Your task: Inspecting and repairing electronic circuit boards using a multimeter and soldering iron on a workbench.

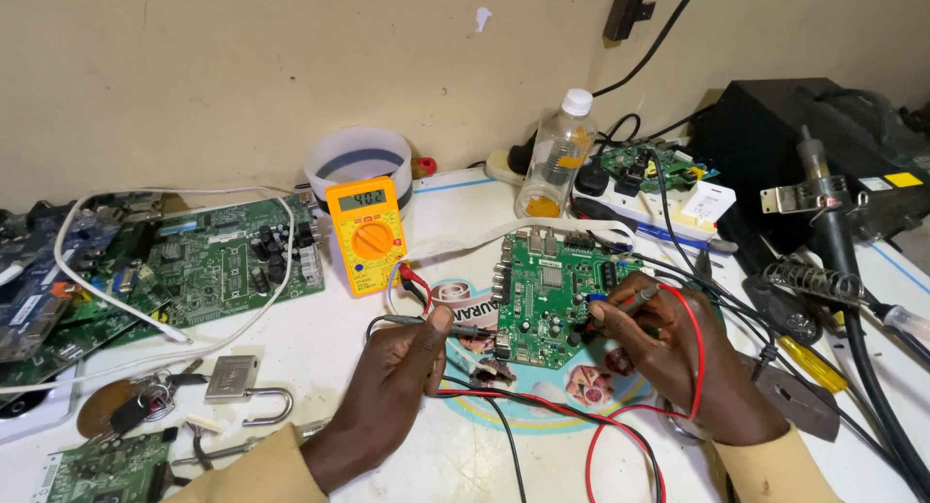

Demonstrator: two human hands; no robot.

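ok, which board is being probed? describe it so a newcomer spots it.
On the white table, right of the yellow multimeter, lies a small square green board. Left hand and right hand touch probes to it; the other green boards are larger and untouched.

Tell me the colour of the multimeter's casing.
Yellow-orange casing on the multimeter, with a grey display; clearest in the head view.

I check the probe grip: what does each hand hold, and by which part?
The left hand holds a black probe by its rear shaft. The right hand holds a red probe near its tip.
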